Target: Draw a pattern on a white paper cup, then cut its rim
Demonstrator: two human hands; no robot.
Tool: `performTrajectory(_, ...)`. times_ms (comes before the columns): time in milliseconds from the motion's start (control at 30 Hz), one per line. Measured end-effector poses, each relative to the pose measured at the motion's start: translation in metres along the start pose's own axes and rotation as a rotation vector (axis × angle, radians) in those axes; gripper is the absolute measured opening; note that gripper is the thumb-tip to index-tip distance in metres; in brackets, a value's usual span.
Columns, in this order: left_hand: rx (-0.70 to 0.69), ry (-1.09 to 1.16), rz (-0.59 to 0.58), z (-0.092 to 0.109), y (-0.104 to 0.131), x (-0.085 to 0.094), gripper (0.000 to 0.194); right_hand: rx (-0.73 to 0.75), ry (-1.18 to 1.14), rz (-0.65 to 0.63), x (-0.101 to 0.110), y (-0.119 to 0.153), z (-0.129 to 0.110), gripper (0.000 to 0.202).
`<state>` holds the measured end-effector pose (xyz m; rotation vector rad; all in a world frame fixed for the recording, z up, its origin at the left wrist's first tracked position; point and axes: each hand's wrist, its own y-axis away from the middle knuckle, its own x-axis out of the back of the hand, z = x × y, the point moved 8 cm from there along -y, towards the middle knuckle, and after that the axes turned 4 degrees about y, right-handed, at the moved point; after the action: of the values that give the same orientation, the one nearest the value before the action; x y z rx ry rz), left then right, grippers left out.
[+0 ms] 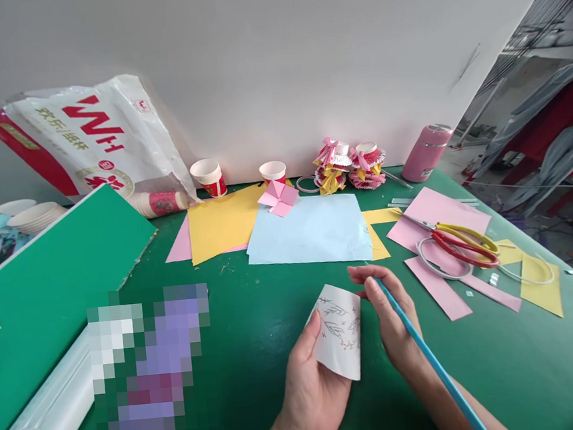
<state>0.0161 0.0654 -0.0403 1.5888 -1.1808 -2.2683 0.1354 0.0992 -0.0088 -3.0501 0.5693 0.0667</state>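
My left hand (314,386) grips a white paper cup (340,334) printed with grey leaf sprigs and small red marks. The cup is tilted, its wider end toward me, and its inside is hidden. Close to its right side is my right hand (388,313), with a long, thin, light-blue strip (423,347) between thumb and fingers. The strip slants down past my right forearm to the bottom edge. Beyond both hands lie light-blue paper sheets (308,230), with a folded pink paper piece (279,199) at their far edge.
Yellow-and-red-handled scissors (462,243) lie on pink paper (430,202) at right. Near the wall stand paper cups (207,176), ruffled paper decorations (332,167) and a pink bottle (426,152). A green board (61,281) and a white plastic bag (94,138) are at left.
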Motion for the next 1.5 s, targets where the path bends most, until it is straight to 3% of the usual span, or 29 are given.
performTrajectory(167,0.048,0.041,-0.056,-0.002,0.003,-0.005,0.037,-0.078,-0.057,-0.2,-0.018,0.004,0.001,0.024)
performTrajectory(400,-0.128,-0.096,-0.198,-0.001,0.009,-0.009,0.039,-0.089,-0.062,-0.187,-0.018,0.006,0.005,0.024)
performTrajectory(533,-0.147,-0.138,-0.102,0.0,0.003,-0.003,0.035,-0.102,-0.104,-0.16,-0.017,0.001,0.008,0.027)
performTrajectory(667,-0.154,-0.128,0.024,0.004,0.0,0.002,0.031,-0.096,-0.186,-0.042,0.001,-0.008,0.008,0.025)
performTrajectory(833,-0.187,-0.14,0.045,0.008,0.0,0.003,0.031,-0.043,-0.212,0.013,0.015,-0.012,-0.006,0.029)
performTrajectory(1000,-0.25,-0.251,0.037,0.01,0.001,0.006,0.033,-0.032,-0.148,-0.171,-0.003,-0.009,-0.021,0.028)
performTrajectory(1133,-0.276,-0.258,0.005,0.008,0.0,0.007,0.031,-0.015,-0.091,-0.306,-0.021,-0.005,-0.019,0.025)
performTrajectory(1233,-0.277,-0.248,-0.029,0.005,-0.001,0.005,0.029,0.001,-0.074,-0.337,-0.026,-0.003,-0.01,0.022)
performTrajectory(1500,-0.258,-0.223,0.018,0.003,-0.006,0.01,0.029,0.003,0.025,-0.346,-0.024,0.002,0.007,0.023)
